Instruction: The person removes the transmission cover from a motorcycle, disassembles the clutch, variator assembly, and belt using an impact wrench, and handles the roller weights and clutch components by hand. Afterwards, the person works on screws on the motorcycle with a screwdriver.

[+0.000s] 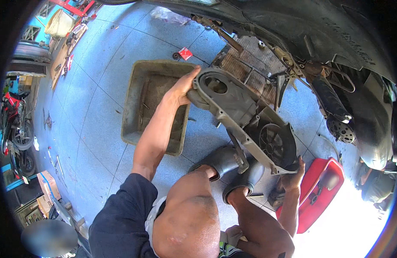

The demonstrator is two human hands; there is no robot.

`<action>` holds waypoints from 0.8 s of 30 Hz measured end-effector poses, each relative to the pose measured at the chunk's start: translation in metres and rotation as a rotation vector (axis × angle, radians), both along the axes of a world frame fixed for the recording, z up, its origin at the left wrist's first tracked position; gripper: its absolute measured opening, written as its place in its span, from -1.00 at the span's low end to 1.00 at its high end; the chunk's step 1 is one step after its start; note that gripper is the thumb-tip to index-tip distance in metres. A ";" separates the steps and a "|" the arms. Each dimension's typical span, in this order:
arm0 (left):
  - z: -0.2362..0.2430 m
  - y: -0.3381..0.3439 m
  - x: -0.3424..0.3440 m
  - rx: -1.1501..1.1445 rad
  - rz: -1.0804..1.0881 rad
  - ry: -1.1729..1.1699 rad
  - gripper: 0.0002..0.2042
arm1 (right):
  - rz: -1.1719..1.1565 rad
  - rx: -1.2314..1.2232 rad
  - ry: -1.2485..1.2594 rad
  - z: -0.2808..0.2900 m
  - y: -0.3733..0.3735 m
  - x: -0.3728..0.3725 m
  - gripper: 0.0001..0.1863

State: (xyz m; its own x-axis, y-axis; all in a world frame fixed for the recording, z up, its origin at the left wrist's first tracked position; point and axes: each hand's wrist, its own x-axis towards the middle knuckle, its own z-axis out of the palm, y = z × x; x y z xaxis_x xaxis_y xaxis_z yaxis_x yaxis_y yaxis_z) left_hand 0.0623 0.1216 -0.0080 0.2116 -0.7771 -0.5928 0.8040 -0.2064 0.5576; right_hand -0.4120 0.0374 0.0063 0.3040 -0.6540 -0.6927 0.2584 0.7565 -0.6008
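Observation:
A long grey metal engine crankcase (237, 109) is held up at a tilt above my feet, its hollow side facing up. My left hand (184, 89) is closed round its far left end, beside a round opening. At the near right end, my right hand (294, 174) grips the rim, thumb up and the other fingers partly hidden. A kickstand-like metal lever (238, 155) hangs below the case's near edge. Under my left forearm stands an olive plastic tub (177, 146) with a dirty bottom.
A scooter (357, 103) with exposed rear parts looms at the right, over stained cardboard (255, 56). A red tray (308, 210) holding parts lies at the near right. A small red packet (185, 53) and a black ring (176, 56) lie beyond the tub. Tools line the left.

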 end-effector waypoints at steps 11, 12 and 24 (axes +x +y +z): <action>-0.040 -0.053 0.019 0.062 0.264 -0.024 -0.61 | 0.023 -0.012 0.076 -0.006 -0.007 0.046 -0.54; -0.043 -0.056 0.021 0.066 0.356 -0.081 -0.66 | 0.027 -0.007 0.072 -0.005 -0.011 0.056 -0.54; -0.097 -0.032 0.020 0.176 0.643 -0.399 -0.77 | 0.240 -0.252 0.160 0.017 -0.027 0.169 -0.52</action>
